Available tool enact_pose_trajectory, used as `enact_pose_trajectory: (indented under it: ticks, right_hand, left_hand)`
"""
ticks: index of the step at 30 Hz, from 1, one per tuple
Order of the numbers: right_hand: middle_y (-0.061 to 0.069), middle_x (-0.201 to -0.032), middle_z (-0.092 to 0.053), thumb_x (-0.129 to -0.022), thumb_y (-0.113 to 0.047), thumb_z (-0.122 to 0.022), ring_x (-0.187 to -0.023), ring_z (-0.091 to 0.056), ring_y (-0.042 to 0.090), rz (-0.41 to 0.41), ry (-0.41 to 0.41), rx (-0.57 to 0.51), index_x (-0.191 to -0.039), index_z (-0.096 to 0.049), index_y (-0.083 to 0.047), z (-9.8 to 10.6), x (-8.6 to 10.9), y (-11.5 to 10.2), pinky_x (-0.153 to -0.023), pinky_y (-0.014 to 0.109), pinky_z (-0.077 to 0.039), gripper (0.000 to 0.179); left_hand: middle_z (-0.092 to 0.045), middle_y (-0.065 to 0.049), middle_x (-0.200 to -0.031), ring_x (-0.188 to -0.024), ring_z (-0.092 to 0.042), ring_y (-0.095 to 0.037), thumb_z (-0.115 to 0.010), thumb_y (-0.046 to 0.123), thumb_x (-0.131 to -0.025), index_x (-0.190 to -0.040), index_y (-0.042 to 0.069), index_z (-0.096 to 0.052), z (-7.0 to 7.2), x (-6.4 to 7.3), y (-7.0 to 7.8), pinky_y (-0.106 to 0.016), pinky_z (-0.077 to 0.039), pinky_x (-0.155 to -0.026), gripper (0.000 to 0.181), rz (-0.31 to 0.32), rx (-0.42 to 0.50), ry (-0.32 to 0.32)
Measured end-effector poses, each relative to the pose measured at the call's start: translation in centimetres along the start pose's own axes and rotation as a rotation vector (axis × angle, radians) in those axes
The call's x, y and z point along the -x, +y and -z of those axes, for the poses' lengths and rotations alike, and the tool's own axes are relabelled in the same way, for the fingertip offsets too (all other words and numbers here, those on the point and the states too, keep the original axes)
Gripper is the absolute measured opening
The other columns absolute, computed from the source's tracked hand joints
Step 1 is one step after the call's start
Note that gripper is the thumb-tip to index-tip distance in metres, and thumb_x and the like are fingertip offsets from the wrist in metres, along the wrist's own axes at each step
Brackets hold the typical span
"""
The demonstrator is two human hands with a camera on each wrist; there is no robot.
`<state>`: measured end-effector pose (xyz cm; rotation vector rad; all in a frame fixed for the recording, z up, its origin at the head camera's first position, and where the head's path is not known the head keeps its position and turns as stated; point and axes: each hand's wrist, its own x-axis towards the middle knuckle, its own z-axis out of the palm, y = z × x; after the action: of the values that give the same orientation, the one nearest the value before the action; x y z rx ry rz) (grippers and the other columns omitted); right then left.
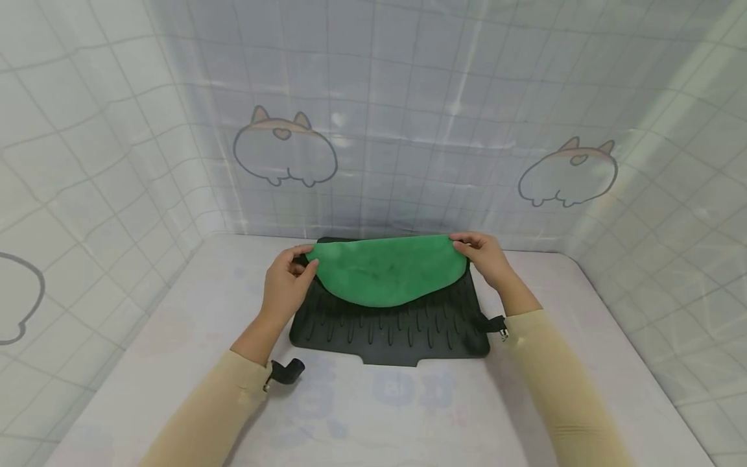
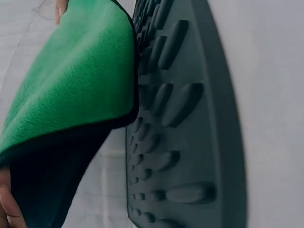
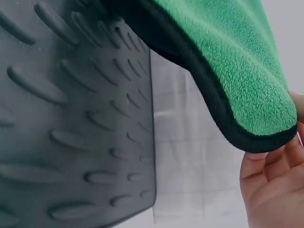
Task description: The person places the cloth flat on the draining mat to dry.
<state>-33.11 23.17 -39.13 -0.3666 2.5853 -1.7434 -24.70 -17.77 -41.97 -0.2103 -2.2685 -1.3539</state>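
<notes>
A green plush cloth (image 1: 385, 269) with a dark edge is stretched between both hands, its lower side sagging in a curve. At its left end my left hand (image 1: 286, 282) pinches a corner between thumb and fingers. My right hand (image 1: 487, 256) pinches the opposite end, and the right wrist view shows fingers under the black-bordered corner. Beneath the cloth lies a black ribbed mat (image 1: 391, 334) with raised oblong bumps and a tab on its near edge. The left wrist view shows the cloth's dark underside, held above the mat.
The mat rests on a pale table surface (image 1: 385, 415) with faint prints. Sheeted walls (image 1: 397, 78) with a grid pattern and cartoon drawings rise behind and on both sides. Small black devices (image 1: 288, 371) are attached at the sleeve cuffs.
</notes>
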Motion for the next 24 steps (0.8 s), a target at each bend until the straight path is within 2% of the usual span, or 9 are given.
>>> enact_pose_trajectory:
  ticks: [3, 5, 6, 10, 12, 15, 18, 21, 24]
  right_hand:
    - [-0.001, -0.113, -0.063, -0.102, -0.024, -0.062, -0.099, -0.062, 0.009, -0.016, -0.020, -0.032, -0.134, -0.062, 0.000, 0.5, 0.1, -0.1, -0.089, 0.027, -0.050, 0.040]
    - [-0.006, -0.112, -0.064, -0.102, -0.024, -0.062, -0.099, -0.061, 0.007, -0.044, -0.047, -0.037, -0.134, -0.062, -0.001, 0.6, 0.1, 0.1, -0.087, 0.027, -0.050, 0.039]
    - [-0.005, -0.108, -0.064, -0.102, -0.023, -0.061, -0.092, -0.060, 0.008, -0.054, -0.068, -0.028, -0.134, -0.062, -0.002, 0.6, 0.1, 0.3, -0.083, 0.027, -0.049, 0.039]
    - [0.001, -0.114, -0.066, -0.102, -0.023, -0.061, -0.080, -0.054, 0.013, -0.097, -0.208, 0.068, -0.134, -0.063, -0.005, 0.4, 0.3, 1.6, -0.076, 0.033, -0.050, 0.036]
    - [0.010, -0.118, -0.065, -0.103, -0.019, -0.060, -0.079, -0.053, 0.016, -0.115, -0.277, 0.113, -0.134, -0.063, -0.004, 0.3, 0.5, 2.0, -0.075, 0.036, -0.051, 0.035]
    - [0.018, -0.125, -0.062, -0.103, -0.015, -0.059, -0.086, -0.057, 0.020, -0.133, -0.340, 0.148, -0.136, -0.061, -0.003, 0.1, 0.7, 2.4, -0.082, 0.040, -0.053, 0.035]
    - [0.023, -0.128, -0.059, -0.103, -0.013, -0.058, -0.090, -0.057, 0.026, -0.133, -0.358, 0.157, -0.138, -0.059, -0.002, 0.1, 0.7, 2.6, -0.085, 0.045, -0.053, 0.037]
    - [0.024, -0.136, -0.056, -0.104, -0.015, -0.057, -0.104, -0.060, 0.032, -0.128, -0.349, 0.162, -0.142, -0.055, -0.003, 0.2, 0.6, 2.9, -0.090, 0.049, -0.053, 0.040]
    - [0.024, -0.143, -0.052, -0.104, -0.016, -0.056, -0.120, -0.057, 0.037, -0.135, -0.317, 0.152, -0.144, -0.052, -0.002, 0.3, 0.4, 3.4, -0.093, 0.050, -0.052, 0.042]
  left_hand:
    - [-0.061, -0.009, -0.103, -0.070, -0.056, -0.014, -0.067, 0.020, -0.099, -0.131, 0.010, -0.064, 0.1, -0.3, 0.2, -0.023, -0.045, -0.057, 0.034, -0.005, -0.014, -0.003]
    - [-0.060, -0.009, -0.102, -0.070, -0.056, -0.017, -0.065, 0.022, -0.100, -0.134, 0.012, -0.062, 0.1, -0.4, 0.2, -0.026, -0.045, -0.057, 0.036, 0.027, -0.018, -0.038]
    - [-0.059, -0.010, -0.104, -0.072, -0.057, -0.018, -0.064, 0.022, -0.100, -0.136, 0.012, -0.061, 0.0, -0.4, 0.0, -0.028, -0.046, -0.058, 0.037, 0.048, -0.024, -0.067]
    - [-0.058, -0.017, -0.120, -0.089, -0.062, -0.026, -0.061, 0.021, -0.102, -0.144, 0.012, -0.053, -0.6, -0.2, -1.1, -0.034, -0.050, -0.066, 0.044, 0.162, -0.064, -0.240]
    - [-0.056, -0.020, -0.128, -0.098, -0.063, -0.028, -0.060, 0.020, -0.102, -0.147, 0.011, -0.049, -1.0, 0.0, -1.6, -0.036, -0.053, -0.071, 0.047, 0.182, -0.094, -0.340]
    - [-0.058, -0.020, -0.130, -0.106, -0.064, -0.029, -0.062, 0.021, -0.102, -0.148, 0.010, -0.048, -1.5, 0.3, -2.0, -0.040, -0.055, -0.078, 0.050, 0.192, -0.114, -0.463]
    - [-0.063, -0.016, -0.122, -0.105, -0.064, -0.028, -0.063, 0.023, -0.101, -0.146, 0.009, -0.051, -1.9, 0.8, -1.9, -0.042, -0.055, -0.080, 0.049, 0.190, -0.135, -0.534]
    - [-0.067, -0.010, -0.108, -0.094, -0.064, -0.023, -0.063, 0.025, -0.101, -0.144, 0.009, -0.053, -2.1, 1.1, -1.7, -0.039, -0.053, -0.074, 0.046, 0.188, -0.165, -0.573]
    - [-0.065, -0.004, -0.094, -0.079, -0.059, -0.019, -0.062, 0.027, -0.102, -0.141, 0.009, -0.056, -2.3, 1.3, -1.1, -0.036, -0.050, -0.067, 0.044, 0.174, -0.188, -0.619]
